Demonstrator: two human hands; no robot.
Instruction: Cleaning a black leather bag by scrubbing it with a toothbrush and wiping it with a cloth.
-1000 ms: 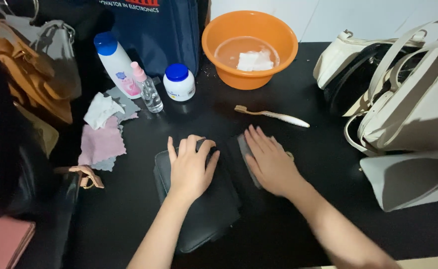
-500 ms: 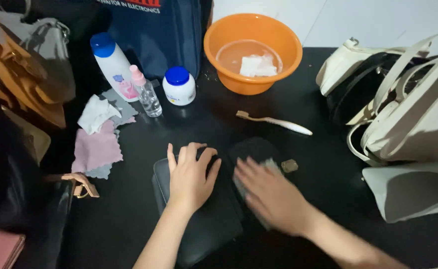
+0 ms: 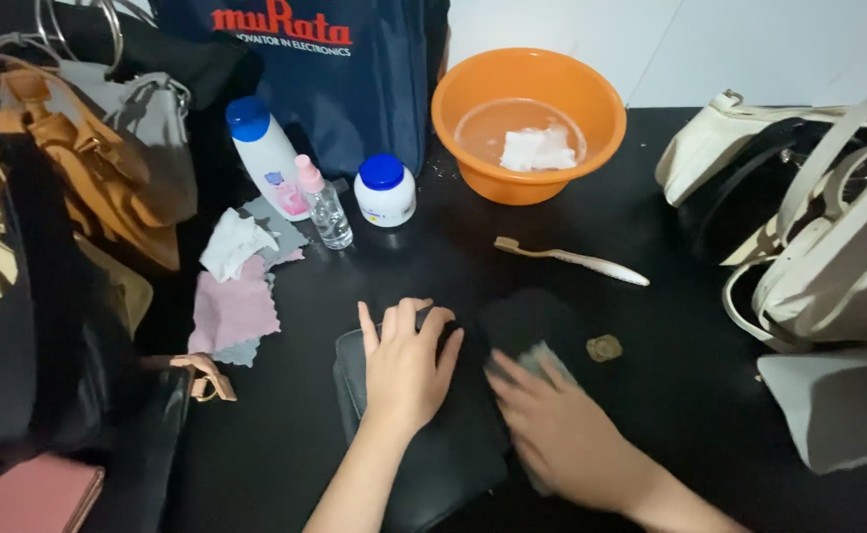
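Item: black leather bag [image 3: 433,464], lying flat on the black table [image 3: 710,424], directly beneath both hands.

Left hand [image 3: 406,367]: flat, fingers spread wide, palm pressing the bag's upper left part. Holds nothing; pins the bag in place. Same position as in the two earlier views.

Right hand [image 3: 562,434]: blurred, palm down on a grey cloth [image 3: 542,357] laid over the bag's right side. Fingers roughly together; whether they pinch the cloth or only press it cannot be told. A second ago this hand lay further up, level with the left; it has since slid down and outward with the cloth, which reads as a wiping stroke across the leather.

Beyond the right hand: small brownish round object [image 3: 604,347], just beside the bag; a cream-handled toothbrush [image 3: 571,262]; an orange basin [image 3: 473,109] with water and a white cloth in it.

Beyond the left hand: white jar with blue lid [image 3: 385,190], small clear spray bottle [image 3: 323,203], white bottle with blue cap [image 3: 263,156].

Left of the left hand: pink, grey and white cloths [image 3: 236,286].

Right of the right hand: cream handbags [image 3: 828,247], well apart.
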